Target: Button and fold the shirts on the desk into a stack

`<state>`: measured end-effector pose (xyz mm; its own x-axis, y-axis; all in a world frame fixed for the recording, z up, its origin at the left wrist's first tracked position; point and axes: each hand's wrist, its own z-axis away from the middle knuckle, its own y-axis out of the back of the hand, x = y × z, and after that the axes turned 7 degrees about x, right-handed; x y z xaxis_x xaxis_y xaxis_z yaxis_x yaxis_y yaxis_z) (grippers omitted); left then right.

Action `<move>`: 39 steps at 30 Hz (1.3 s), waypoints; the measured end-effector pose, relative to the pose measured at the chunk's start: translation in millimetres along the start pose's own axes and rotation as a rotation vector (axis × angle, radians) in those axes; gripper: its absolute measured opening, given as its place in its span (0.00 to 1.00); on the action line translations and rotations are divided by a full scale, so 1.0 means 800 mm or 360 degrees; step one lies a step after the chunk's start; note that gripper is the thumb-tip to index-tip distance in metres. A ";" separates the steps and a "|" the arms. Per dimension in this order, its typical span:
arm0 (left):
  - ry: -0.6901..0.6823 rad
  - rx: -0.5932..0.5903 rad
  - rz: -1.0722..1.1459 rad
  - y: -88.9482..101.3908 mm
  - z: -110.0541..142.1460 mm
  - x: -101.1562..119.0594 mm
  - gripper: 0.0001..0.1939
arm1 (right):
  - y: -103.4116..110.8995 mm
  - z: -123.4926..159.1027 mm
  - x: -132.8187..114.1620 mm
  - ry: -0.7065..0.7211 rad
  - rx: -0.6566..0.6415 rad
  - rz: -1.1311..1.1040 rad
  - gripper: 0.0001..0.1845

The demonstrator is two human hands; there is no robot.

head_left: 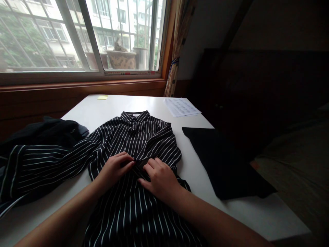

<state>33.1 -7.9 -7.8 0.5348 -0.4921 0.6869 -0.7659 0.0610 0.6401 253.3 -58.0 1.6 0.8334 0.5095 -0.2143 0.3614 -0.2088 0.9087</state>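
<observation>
A black shirt with white stripes (133, 144) lies front up on the white table, its collar pointing toward the window. One sleeve (56, 164) stretches out to the left, and the other is folded over the shirt's front. At the middle of the shirt, my left hand (117, 166) pinches the dark fabric between thumb and fingertips. Close beside it, my right hand (161, 178) is closed on the same bunched fabric, fingers curled and thumb lower down. The cloth between the hands looks like the folded sleeve's end, partly hidden by my fingers.
Dark folded cloth (228, 164) lies along the table's right side. A heap of dark clothing (48, 132) is at the left. Printed sheets (181, 107) and a yellow sticky note (102, 97) rest near the far edge of the white table (74, 115), below a barred window.
</observation>
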 end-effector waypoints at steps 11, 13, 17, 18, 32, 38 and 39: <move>0.0540 -0.0001 0.0370 0.006 -0.001 0.011 0.14 | -0.002 -0.003 -0.002 0.0071 0.0005 0.0075 0.03; 0.0538 -0.0005 0.0377 0.006 -0.001 0.012 0.14 | -0.002 -0.004 0.001 0.0067 0.0008 0.0075 0.02; 0.0470 -0.0026 0.0376 0.005 0.002 0.016 0.13 | 0.001 -0.005 0.005 0.0106 -0.0003 0.0148 0.03; 0.0447 -0.0029 0.0377 0.004 0.003 0.017 0.12 | 0.002 -0.005 0.005 0.0120 -0.0004 0.0144 0.02; 0.0388 -0.0046 0.0380 -0.001 0.004 0.020 0.10 | 0.004 -0.003 -0.003 0.0088 -0.0047 0.0073 0.08; 0.0421 -0.0042 0.0385 0.001 0.004 0.021 0.10 | 0.005 -0.003 0.002 0.0113 -0.0040 0.0038 0.03; 0.0421 -0.0044 0.0389 0.001 0.004 0.020 0.10 | 0.005 -0.003 0.003 0.0098 -0.0035 0.0002 0.05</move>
<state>40.2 -18.7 2.6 0.4139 -0.2187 0.8837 -0.8745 0.1743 0.4527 256.1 -55.4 5.7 0.8062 0.5599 -0.1914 0.3504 -0.1912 0.9169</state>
